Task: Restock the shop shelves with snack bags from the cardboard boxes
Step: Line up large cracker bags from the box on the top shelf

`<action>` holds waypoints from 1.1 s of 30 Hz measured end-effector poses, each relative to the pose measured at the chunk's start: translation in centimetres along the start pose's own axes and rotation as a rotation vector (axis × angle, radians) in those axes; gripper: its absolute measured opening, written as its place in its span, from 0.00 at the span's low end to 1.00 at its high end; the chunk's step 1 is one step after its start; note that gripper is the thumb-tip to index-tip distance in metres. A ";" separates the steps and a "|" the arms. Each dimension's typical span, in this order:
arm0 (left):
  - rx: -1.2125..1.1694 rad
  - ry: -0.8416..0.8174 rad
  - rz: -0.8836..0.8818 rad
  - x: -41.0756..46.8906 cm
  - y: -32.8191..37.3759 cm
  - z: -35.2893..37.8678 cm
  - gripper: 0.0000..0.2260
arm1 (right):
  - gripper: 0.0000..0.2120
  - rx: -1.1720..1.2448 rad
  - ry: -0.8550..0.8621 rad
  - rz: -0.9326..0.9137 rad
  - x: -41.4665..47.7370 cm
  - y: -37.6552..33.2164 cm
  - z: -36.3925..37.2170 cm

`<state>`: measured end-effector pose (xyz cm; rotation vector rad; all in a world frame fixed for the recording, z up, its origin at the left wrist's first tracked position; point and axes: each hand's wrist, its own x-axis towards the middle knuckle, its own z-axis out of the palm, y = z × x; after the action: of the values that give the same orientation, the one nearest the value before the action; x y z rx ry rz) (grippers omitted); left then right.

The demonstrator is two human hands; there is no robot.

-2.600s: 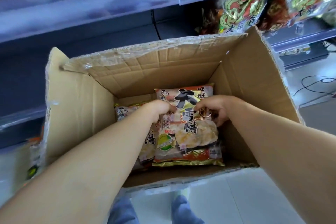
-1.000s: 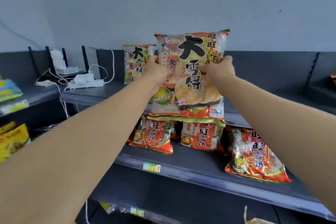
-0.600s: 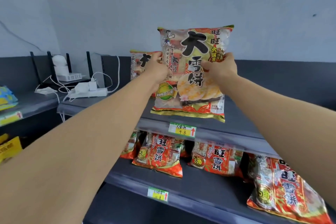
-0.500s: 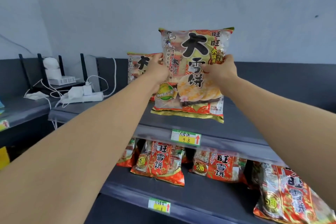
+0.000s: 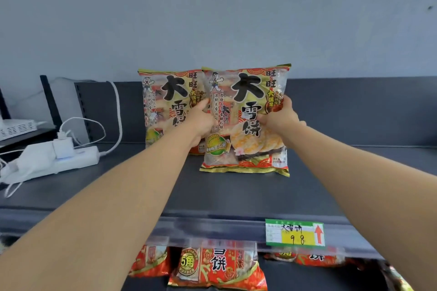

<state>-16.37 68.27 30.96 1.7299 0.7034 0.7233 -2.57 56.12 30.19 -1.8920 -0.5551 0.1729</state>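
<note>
- Head view, far to the left of both hands: a white power strip [image 5: 71, 158] with its cables lies on the top shelf [image 5: 236, 198], well apart from the stock. It plays no part in the step.
- Just left of the left hand: one snack bag already placed [image 5: 163, 101] stands upright against the back panel.
- Left hand [image 5: 201, 123]: fingers curled round the left edge of the held snack bag [image 5: 246, 120], thumb raised along its front. Firm grasp, not let go.
- Between the hands: the held snack bag is upright with its print facing out. Half a second ago it hung clear above the shelf front. It has since been carried inward and lowered, and its bottom seam now appears to rest on the deck. Its left edge overlaps the standing bag's right side.
- Right hand [image 5: 279, 120]: clasps the bag's right edge, thumb across the front and the other fingers hidden behind.
- Below and right of the right hand: a price label [image 5: 294, 232] on the shelf lip.
- Reading: placement looks nearly done and release is the step left. The bag is puffy and light, so it may tip forward once freed. A nudge back toward the panel seems wise. The cardboard boxes are out of view.
</note>
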 end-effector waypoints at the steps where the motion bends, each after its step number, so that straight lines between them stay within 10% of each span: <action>1: 0.002 -0.020 0.000 0.6 -0.4 0.0 0.36 | 0.39 -0.016 0.014 0.004 0.4 0.2 0.3; 33: 0.354 0.194 0.188 -3.0 1.0 4.2 0.21 | 0.24 -0.393 0.045 -0.314 -3.7 1.5 -2.7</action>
<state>-14.96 63.21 30.59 2.0874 0.8482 0.9487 -4.37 51.78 29.35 -2.1457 -0.8966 -0.1974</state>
